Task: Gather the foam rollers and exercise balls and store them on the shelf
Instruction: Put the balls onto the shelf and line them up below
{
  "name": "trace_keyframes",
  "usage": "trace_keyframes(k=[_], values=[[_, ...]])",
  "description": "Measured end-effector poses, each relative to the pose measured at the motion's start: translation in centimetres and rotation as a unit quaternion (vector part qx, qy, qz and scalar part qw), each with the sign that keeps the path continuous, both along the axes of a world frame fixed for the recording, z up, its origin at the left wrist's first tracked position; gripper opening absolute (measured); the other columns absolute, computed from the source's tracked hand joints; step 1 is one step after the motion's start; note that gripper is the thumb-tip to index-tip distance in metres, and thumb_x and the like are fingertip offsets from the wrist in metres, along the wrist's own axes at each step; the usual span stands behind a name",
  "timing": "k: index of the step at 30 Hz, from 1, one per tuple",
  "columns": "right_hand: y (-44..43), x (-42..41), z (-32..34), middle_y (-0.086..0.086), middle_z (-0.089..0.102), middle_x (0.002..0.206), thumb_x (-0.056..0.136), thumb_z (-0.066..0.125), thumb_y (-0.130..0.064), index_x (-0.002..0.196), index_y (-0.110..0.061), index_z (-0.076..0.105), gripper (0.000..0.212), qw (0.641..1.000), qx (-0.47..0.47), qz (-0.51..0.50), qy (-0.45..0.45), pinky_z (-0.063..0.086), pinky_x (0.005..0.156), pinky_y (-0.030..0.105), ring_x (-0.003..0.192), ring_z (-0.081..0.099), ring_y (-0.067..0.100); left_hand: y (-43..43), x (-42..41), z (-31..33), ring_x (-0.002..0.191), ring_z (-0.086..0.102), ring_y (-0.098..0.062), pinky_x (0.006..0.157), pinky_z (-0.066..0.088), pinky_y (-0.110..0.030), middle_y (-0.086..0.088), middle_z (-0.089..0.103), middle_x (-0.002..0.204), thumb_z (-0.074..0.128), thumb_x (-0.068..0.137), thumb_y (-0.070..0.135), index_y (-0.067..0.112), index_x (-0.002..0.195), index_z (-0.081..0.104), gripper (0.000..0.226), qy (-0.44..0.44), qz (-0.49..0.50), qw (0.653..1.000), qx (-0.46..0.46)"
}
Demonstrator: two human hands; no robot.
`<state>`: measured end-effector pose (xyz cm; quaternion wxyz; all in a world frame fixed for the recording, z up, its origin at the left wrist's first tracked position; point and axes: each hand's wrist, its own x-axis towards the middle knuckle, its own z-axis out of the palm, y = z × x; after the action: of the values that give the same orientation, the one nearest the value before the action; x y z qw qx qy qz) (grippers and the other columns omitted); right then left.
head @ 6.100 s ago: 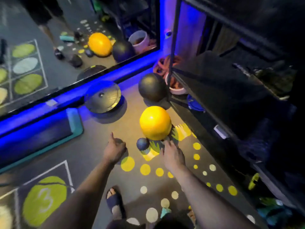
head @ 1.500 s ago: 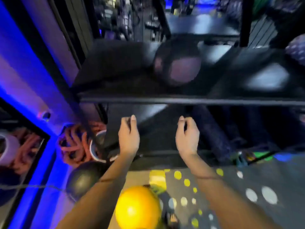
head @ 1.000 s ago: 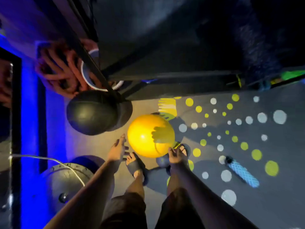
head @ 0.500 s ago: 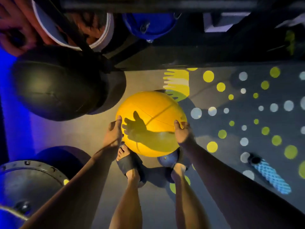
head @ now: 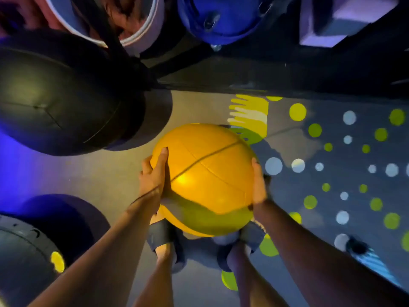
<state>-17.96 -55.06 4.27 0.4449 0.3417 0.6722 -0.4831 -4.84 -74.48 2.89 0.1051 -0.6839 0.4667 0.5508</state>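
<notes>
The left hand (head: 155,176) and right hand (head: 257,185) cup the yellow ball (head: 205,173) from opposite sides, each grip spread wide, as it looks too broad for one hand.

Gym or fitness studio: large black stitched exercise ball (head: 66,96), round yellow seamed exercise ball (head: 205,173), grey floor with painted yellow and white dots (head: 110,173), black metal storage rack (head: 287,72), blue glow lighting (head: 8,151).

Under you, the grey floor (head: 106,173) is painted with yellow and white dots (head: 297,111). Ahead you have a white bucket (head: 150,29), a blue rounded object (head: 221,21) just beside it, and a dark disc (head: 22,262) at lower left.
</notes>
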Motion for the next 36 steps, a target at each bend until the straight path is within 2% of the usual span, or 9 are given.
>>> trace_keyframes(k=[4,8,12,17,19,22,28,33,36], values=[[0.6,1.3,6.8,0.000,0.049,0.146,0.110,0.031,-0.035,0.140,-0.020,0.045,0.036,0.993,-0.041,-0.113,0.018,0.040,0.097,0.037,0.108,0.057,0.022,-0.6,0.5,6.3,0.127,0.051,-0.028,0.113,0.038,-0.055,-0.003,0.051,0.139,0.051,0.050,0.103,0.038,0.135,0.050,0.107,0.061,-0.003,0.997,-0.054],[-0.6,-0.3,16.1,-0.005,0.059,0.139,0.090,0.059,-0.066,0.140,-0.028,0.054,0.063,0.988,0.039,-0.083,0.123,0.044,0.099,0.045,0.120,0.058,0.022,-3.0,-1.3,19.2,0.129,0.046,-0.033,0.114,0.034,-0.059,-0.004,0.046,0.139,0.045,0.058,0.100,0.043,0.135,0.045,0.096,0.069,-0.029,0.991,-0.107],[-1.8,-3.4,26.2,-0.001,0.058,0.143,0.068,0.054,-0.089,0.140,-0.031,0.055,0.093,0.981,0.072,-0.068,0.167,0.041,0.111,0.054,0.129,0.054,0.027,-5.2,-4.9,34.1,0.135,0.037,-0.042,0.116,0.025,-0.055,-0.009,0.041,0.141,0.048,0.079,0.086,0.041,0.136,0.043,0.073,0.067,-0.061,0.977,-0.192],[-4.7,-7.7,41.2,-0.003,0.069,0.122,0.078,0.055,-0.085,0.130,-0.032,0.061,0.075,0.979,-0.011,-0.069,0.194,0.055,0.092,0.041,0.110,0.066,0.028,-6.2,-10.5,48.4,0.140,0.031,-0.042,0.115,0.022,-0.056,-0.007,0.038,0.147,0.050,0.085,0.079,0.044,0.138,0.042,0.064,0.111,-0.086,0.957,-0.255],[-5.6,-9.2,45.9,-0.005,0.065,0.126,0.099,0.042,-0.066,0.138,-0.024,0.053,0.059,0.969,-0.071,-0.031,0.234,0.054,0.085,0.024,0.116,0.065,0.020,-7.1,-12.9,50.6,0.141,0.032,-0.040,0.117,0.021,-0.054,-0.006,0.040,0.147,0.052,0.087,0.076,0.044,0.138,0.044,0.061,0.168,-0.103,0.942,-0.272],[-5.1,-11.1,48.5,0.016,0.047,0.151,0.085,0.049,-0.080,0.154,-0.013,0.034,0.097,0.961,0.004,-0.076,0.266,0.043,0.103,0.045,0.135,0.050,0.037,-7.7,-14.9,52.1,0.142,0.034,-0.038,0.120,0.022,-0.054,-0.009,0.043,0.145,0.053,0.088,0.074,0.041,0.136,0.047,0.059,0.204,-0.102,0.932,-0.283],[-8.5,-15.9,50.9,0.022,0.042,0.151,0.068,0.036,-0.090,0.151,-0.018,0.040,0.110,0.953,0.081,-0.030,0.289,0.031,0.113,0.059,0.138,0.038,0.044,-10.7,-17.9,52.6,0.144,0.035,-0.035,0.121,0.024,-0.056,-0.011,0.043,0.152,0.042,0.070,0.095,0.039,0.145,0.043,0.094,0.234,-0.080,0.917,-0.313],[-14.0,-18.9,49.1,0.015,0.039,0.157,0.088,0.045,-0.078,0.157,-0.029,0.031,0.086,0.956,0.004,0.018,0.294,0.032,0.113,0.052,0.142,0.037,0.039,-13.1,-20.8,50.6,0.156,0.012,-0.021,0.126,0.012,-0.046,-0.006,0.020,0.168,0.055,0.086,0.071,0.028,0.159,0.028,0.089,0.258,-0.205,0.865,-0.379],[-16.6,-20.1,47.8,0.006,0.049,0.152,0.095,0.053,-0.062,0.152,-0.032,0.039,0.066,0.921,-0.035,0.142,0.361,0.042,0.106,0.041,0.135,0.049,0.030,-12.5,-23.0,48.6,0.155,-0.002,-0.040,0.120,0.014,-0.065,-0.011,-0.001,0.170,0.054,0.091,0.064,0.036,0.161,0.014,0.086,0.167,-0.369,0.817,-0.411]])
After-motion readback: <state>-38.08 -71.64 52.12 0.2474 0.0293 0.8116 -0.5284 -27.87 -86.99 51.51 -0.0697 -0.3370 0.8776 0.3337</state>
